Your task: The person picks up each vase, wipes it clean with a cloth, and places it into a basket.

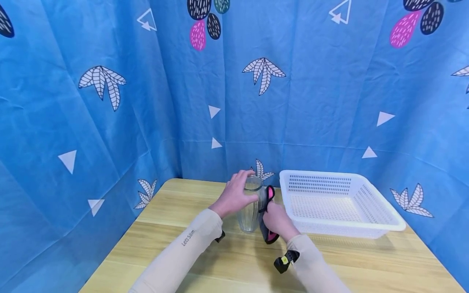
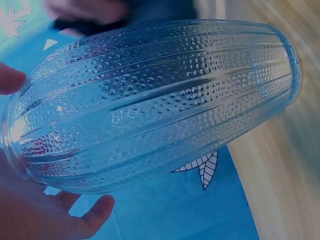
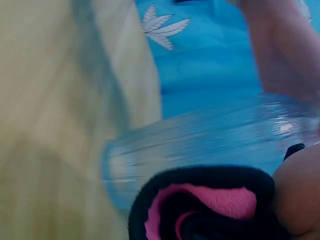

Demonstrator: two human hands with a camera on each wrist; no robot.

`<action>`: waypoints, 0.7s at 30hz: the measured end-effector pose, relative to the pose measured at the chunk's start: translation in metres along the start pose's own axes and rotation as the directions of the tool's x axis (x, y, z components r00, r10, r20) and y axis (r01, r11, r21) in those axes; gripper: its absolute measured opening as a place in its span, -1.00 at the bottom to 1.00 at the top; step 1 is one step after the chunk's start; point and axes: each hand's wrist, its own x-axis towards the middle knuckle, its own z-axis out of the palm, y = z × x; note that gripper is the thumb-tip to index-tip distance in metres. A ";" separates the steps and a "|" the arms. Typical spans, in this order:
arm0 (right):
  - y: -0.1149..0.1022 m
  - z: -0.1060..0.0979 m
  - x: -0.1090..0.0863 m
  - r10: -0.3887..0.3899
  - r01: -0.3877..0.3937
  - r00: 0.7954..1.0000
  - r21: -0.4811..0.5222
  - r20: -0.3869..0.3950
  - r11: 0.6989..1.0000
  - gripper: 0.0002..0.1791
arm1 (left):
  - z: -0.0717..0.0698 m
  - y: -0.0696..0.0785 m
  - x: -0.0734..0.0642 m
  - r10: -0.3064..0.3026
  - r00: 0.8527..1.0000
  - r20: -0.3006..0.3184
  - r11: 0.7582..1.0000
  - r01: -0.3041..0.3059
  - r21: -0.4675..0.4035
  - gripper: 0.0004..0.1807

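Observation:
A clear ribbed glass vase [image 1: 249, 217] with a dimpled pattern stands upright in the head view. My left hand [image 1: 236, 193] grips it near the mouth, thumb and fingers spread round the upper part, as the vase [image 2: 165, 105] also shows in the left wrist view. On the vase's right side, my right hand [image 1: 277, 219] grips a folded grey cloth with black edging and pink lining [image 1: 271, 193]. The cloth [image 3: 220, 200] lies alongside the glass, its fold rolled so that the pink inside shows. Part of the cloth is hidden behind my right fingers.
A white perforated plastic basket [image 1: 340, 227] sits to the right on the wooden table [image 1: 205, 260]. A blue patterned curtain [image 1: 256, 122] hangs behind the table and along both sides. Both forearms reach in from the front.

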 end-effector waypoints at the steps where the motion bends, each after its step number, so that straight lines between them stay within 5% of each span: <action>1: 0.003 0.004 -0.001 -0.006 0.006 1.000 -0.015 0.013 1.000 -0.85 | -0.001 0.000 0.000 0.001 1.000 0.003 1.000 -0.001 0.003 -0.16; 11: 0.004 0.013 -0.028 -0.059 0.058 0.989 0.009 0.132 0.998 -0.86 | 0.000 -0.006 -0.002 -0.037 0.997 -0.075 0.993 0.044 0.105 -0.05; 21: -0.036 -0.024 -0.060 -0.180 0.180 0.980 -0.008 -0.085 0.984 -0.61 | -0.001 -0.004 -0.002 -0.013 0.993 -0.115 0.992 0.027 0.119 -0.08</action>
